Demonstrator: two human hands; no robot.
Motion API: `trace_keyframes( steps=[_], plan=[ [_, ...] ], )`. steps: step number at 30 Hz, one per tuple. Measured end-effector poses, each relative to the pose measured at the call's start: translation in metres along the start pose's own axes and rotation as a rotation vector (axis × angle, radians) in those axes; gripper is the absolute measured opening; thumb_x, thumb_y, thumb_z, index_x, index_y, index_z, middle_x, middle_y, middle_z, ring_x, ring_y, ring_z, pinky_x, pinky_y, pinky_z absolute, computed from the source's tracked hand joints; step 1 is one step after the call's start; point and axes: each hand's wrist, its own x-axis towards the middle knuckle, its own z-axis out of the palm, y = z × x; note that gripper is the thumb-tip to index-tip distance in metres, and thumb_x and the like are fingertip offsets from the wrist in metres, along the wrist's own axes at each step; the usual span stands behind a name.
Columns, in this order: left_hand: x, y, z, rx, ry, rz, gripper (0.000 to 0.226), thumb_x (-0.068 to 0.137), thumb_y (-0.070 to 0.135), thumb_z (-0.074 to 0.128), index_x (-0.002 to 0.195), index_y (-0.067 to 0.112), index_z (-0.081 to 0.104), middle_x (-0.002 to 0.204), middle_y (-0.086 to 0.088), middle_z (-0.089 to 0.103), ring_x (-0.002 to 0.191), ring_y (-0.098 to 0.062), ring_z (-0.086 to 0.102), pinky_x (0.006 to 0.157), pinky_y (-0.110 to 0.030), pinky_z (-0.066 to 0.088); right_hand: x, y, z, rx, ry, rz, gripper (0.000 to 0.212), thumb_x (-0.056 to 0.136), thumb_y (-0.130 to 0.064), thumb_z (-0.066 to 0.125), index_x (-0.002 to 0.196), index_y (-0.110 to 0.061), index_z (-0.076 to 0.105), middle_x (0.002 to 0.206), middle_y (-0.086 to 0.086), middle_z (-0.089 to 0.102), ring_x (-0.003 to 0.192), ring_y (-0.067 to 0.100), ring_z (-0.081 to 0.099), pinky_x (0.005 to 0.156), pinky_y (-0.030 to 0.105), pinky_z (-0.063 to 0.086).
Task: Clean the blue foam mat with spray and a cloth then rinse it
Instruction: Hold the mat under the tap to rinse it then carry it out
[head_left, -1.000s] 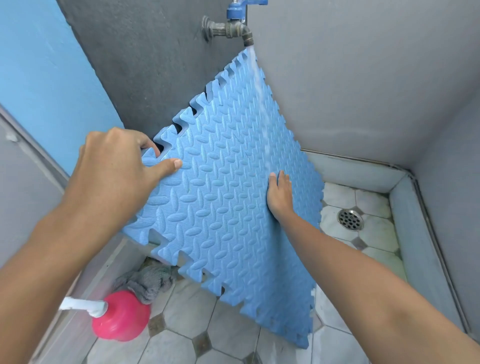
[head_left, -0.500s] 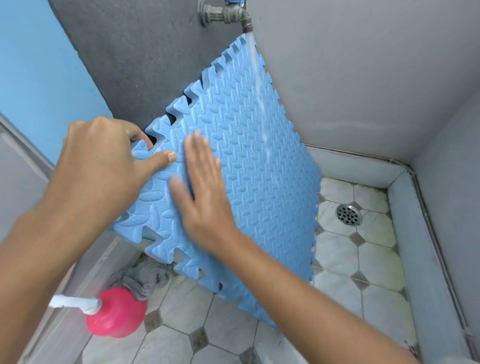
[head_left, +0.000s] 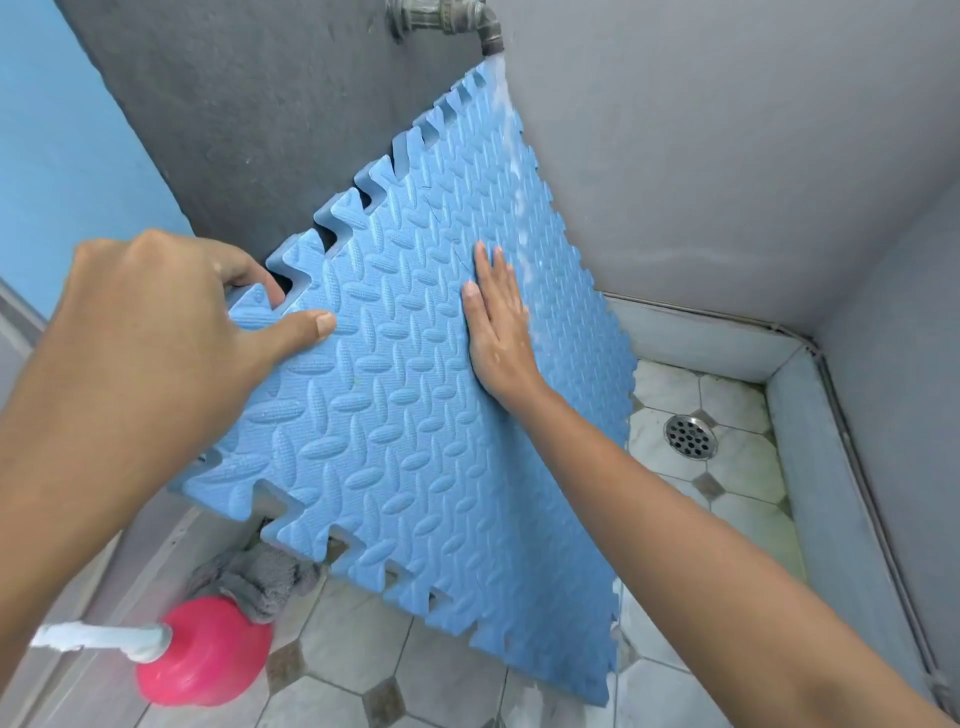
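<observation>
The blue foam mat (head_left: 410, 431), with a ribbed pattern and jigsaw edges, is held tilted under a metal tap (head_left: 447, 21). Water streams from the tap down the mat's right side. My left hand (head_left: 171, 332) grips the mat's upper left edge, thumb on the front and fingers behind. My right hand (head_left: 496, 322) lies flat on the mat's face, fingers together and pointing up, just left of the water stream. A grey cloth (head_left: 260, 574) lies crumpled on the floor below the mat. The pink spray bottle (head_left: 208, 652) with a white nozzle lies beside the cloth.
Grey walls meet in a corner behind the mat. The floor is pale octagonal tile (head_left: 670, 691) with a round metal drain (head_left: 691, 436) at the right. A raised grey curb (head_left: 831, 499) runs along the right side. A blue wall (head_left: 62, 156) stands at the left.
My right hand has slid from the mat's left-middle up and to the right, next to the water stream. Left hand keeps its grip. The view has shifted down slightly.
</observation>
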Motion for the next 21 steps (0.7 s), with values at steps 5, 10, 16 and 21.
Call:
trace_keyframes(
  steps=[5,10,16,21],
  plan=[
    [0.000,0.000,0.000,-0.001,-0.011,0.014,0.060,0.064,0.092,0.045,0.072,0.033,0.057,0.059,-0.002,0.060,0.060,-0.033,0.060,0.073,-0.055,0.053,0.093,-0.042,0.003,0.072,0.029,-0.073,0.063,0.105,-0.063,0.026,0.163,-0.041,0.016,0.173,-0.011,0.006,0.159,0.008,-0.005,0.127,0.052,-0.010],
    [0.000,-0.001,0.001,0.052,0.025,0.027,0.053,0.069,0.077,0.054,0.075,0.026,0.065,0.056,-0.002,0.061,0.061,-0.034,0.060,0.073,-0.053,0.052,0.150,0.016,-0.017,0.128,0.069,0.113,0.073,0.098,-0.070,0.031,0.163,-0.037,0.023,0.172,-0.010,0.017,0.159,0.010,0.008,0.129,0.046,0.001],
    [-0.003,0.010,-0.003,0.112,0.025,-0.011,0.043,0.071,0.065,0.068,0.078,0.022,0.069,0.056,0.004,0.055,0.073,-0.034,0.060,0.067,-0.037,0.038,0.073,0.133,-0.015,-0.063,0.108,0.590,0.075,0.099,-0.058,0.016,0.159,-0.017,0.034,0.165,0.012,0.032,0.153,0.033,0.029,0.124,0.054,0.020],
    [-0.003,0.014,-0.007,0.136,-0.020,-0.045,0.038,0.075,0.057,0.073,0.082,0.019,0.070,0.042,0.007,0.042,0.062,-0.025,0.044,0.067,-0.034,0.030,-0.031,0.044,0.023,0.037,0.131,0.299,0.064,0.107,-0.052,0.026,0.164,-0.025,0.020,0.173,-0.001,0.012,0.160,0.014,0.004,0.130,0.041,0.000]
  ],
)
